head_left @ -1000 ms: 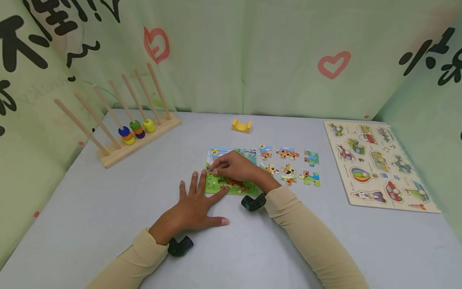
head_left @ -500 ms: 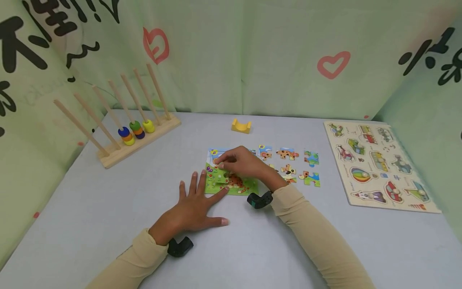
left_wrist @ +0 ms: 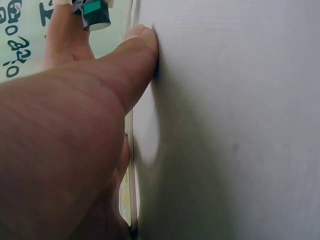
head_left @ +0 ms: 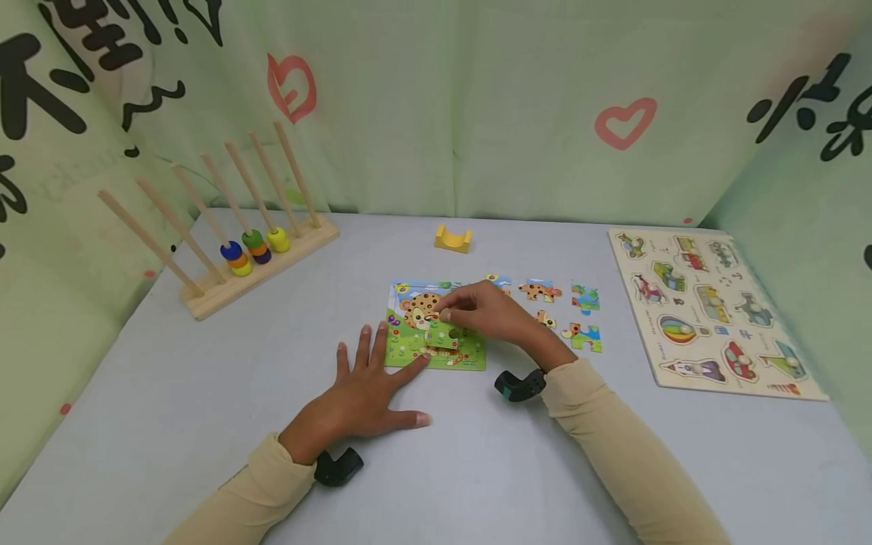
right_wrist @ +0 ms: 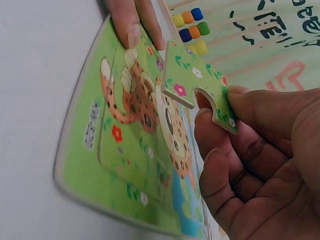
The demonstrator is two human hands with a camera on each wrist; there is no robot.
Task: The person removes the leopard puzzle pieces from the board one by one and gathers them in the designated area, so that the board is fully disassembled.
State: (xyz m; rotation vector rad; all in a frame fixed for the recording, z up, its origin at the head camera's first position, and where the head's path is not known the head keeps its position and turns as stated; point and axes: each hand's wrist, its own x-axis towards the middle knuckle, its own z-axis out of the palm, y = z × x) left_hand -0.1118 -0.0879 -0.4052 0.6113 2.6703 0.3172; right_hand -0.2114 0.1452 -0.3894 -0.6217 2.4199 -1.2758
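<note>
My right hand (head_left: 493, 309) pinches a green flowered puzzle piece (right_wrist: 197, 82) between thumb and fingers, tilted above the puzzle board (head_left: 402, 356). A spotted leopard is printed on the board's recessed picture, seen close up in the right wrist view. My left hand (head_left: 357, 386) lies spread, its fingertips at the board's left and lower edge. In the left wrist view its thumb (left_wrist: 135, 55) stretches over the white table. Loose puzzle pieces lie right of the board, among them a leopard-body piece (head_left: 540, 291), a blue-green piece (head_left: 585, 298) and a green-bottomed piece (head_left: 583, 335); my right hand covers others.
A wooden peg rack (head_left: 266, 275) with coloured beads stands at the back left. Behind the board sits a yellow arched block (head_left: 453, 239). A wooden picture board (head_left: 708, 341) with vehicles and toys lies at the right. Green curtains (head_left: 531, 113) enclose the table.
My right hand has moved right across the board with the green piece, uncovering the leopard's face and covering some loose pieces. My left hand has stayed in place.
</note>
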